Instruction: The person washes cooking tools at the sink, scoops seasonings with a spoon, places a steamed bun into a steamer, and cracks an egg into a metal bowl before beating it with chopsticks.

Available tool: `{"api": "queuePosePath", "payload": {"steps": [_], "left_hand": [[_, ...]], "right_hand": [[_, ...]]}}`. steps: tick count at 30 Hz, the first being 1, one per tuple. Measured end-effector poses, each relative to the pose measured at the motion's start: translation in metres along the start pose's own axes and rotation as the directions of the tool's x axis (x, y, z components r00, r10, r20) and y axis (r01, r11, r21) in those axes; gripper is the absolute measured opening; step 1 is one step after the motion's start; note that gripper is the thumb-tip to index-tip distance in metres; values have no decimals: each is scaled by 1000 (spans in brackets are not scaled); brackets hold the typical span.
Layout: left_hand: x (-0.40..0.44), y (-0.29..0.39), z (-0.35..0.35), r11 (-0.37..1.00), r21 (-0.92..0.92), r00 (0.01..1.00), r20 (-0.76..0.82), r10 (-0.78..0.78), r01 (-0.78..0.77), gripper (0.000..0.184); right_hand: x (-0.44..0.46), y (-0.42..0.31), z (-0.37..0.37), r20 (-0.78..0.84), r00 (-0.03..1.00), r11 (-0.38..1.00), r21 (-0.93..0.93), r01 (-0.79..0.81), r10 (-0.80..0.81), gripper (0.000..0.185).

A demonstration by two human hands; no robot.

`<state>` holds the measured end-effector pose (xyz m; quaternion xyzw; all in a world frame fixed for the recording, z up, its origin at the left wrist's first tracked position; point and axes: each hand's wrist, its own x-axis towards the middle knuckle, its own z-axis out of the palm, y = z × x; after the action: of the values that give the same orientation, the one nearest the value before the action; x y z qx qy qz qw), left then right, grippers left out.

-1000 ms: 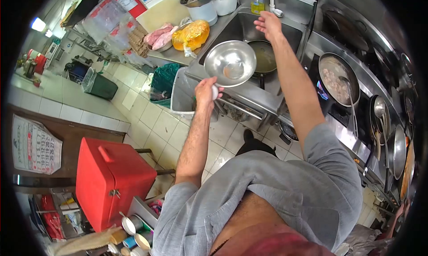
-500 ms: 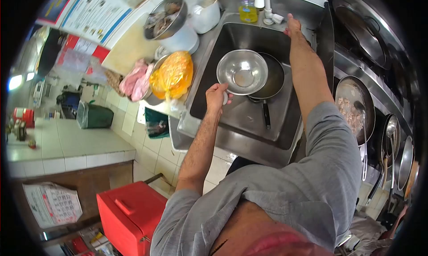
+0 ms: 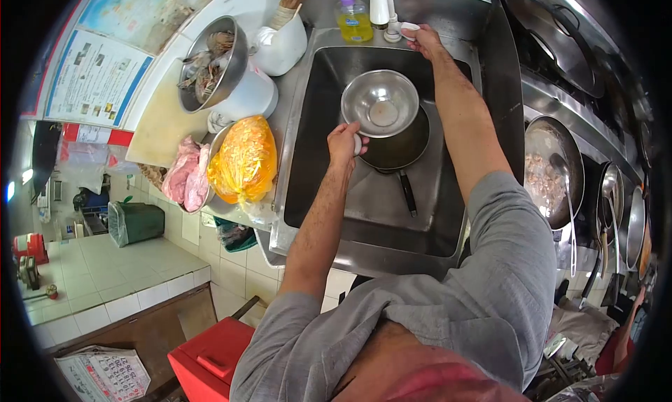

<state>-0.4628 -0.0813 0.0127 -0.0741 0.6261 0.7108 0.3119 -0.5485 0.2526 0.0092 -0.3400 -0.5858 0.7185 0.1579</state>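
The steel bowl [image 3: 380,102] lies at one o'clock from the left hand [image 3: 342,144], which grasps its near rim; a small white thing [image 3: 358,145], perhaps an egg, sits under the same fingers. Being round, the bowl has no long axis. The tap [image 3: 391,11] stands at twelve o'clock from it, nearer the right hand [image 3: 425,42], which clasps the white knob [image 3: 409,27]. In the sink [image 3: 371,209], a pan [image 3: 409,146] shows partly behind the bowl, its handle [image 3: 408,193] towards five o'clock. A soap bottle [image 3: 355,25] is at eleven o'clock, a yellow bag [image 3: 243,160] at eight.
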Motion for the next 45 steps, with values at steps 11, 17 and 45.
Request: {"api": "queuePosePath", "payload": {"steps": [11, 17, 45], "left_hand": [[21, -18, 20, 995, -65, 997, 28, -76, 78, 11], [40, -9, 31, 994, -15, 994, 6, 105, -105, 16], [-118, 58, -58, -338, 887, 604, 461, 650, -313, 10]], "right_hand": [[3, 6, 3, -38, 989, 987, -68, 143, -146, 50], [-10, 6, 5, -95, 984, 971, -197, 133, -154, 57], [-139, 6, 46, 448, 891, 975, 220, -39, -65, 78]]}}
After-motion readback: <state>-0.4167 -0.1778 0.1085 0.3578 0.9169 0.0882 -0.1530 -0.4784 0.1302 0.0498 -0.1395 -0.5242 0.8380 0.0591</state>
